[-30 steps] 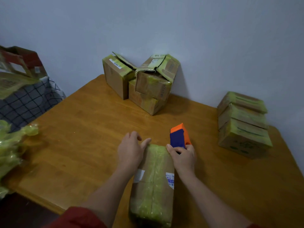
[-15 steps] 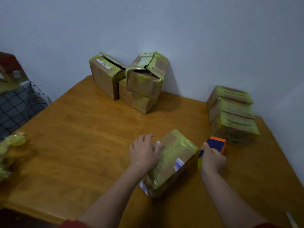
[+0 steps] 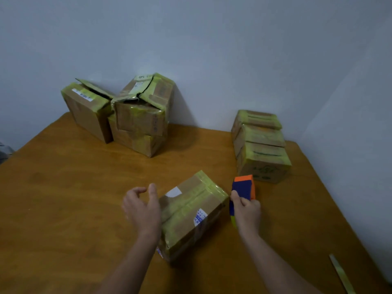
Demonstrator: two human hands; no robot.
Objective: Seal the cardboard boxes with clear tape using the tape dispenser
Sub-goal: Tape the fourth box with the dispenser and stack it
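Note:
A taped cardboard box point(image 3: 192, 211) lies at an angle on the wooden table point(image 3: 63, 187), in front of me. My left hand point(image 3: 142, 209) hovers at the box's left end, fingers loosely curled and holding nothing. My right hand point(image 3: 246, 213) grips the orange and blue tape dispenser point(image 3: 244, 187) just off the box's right end. A yellowish tape roll shows under that hand.
Several open, torn boxes point(image 3: 127, 115) are piled at the back against the wall. A row of three taped boxes point(image 3: 262, 145) stands at the back right, close behind the dispenser. A loose strip of tape point(image 3: 341, 274) lies near the table's right edge.
The box was turned from lengthwise to slanted. My left hand has lifted off its end. My right hand carried the dispenser round to the box's right side.

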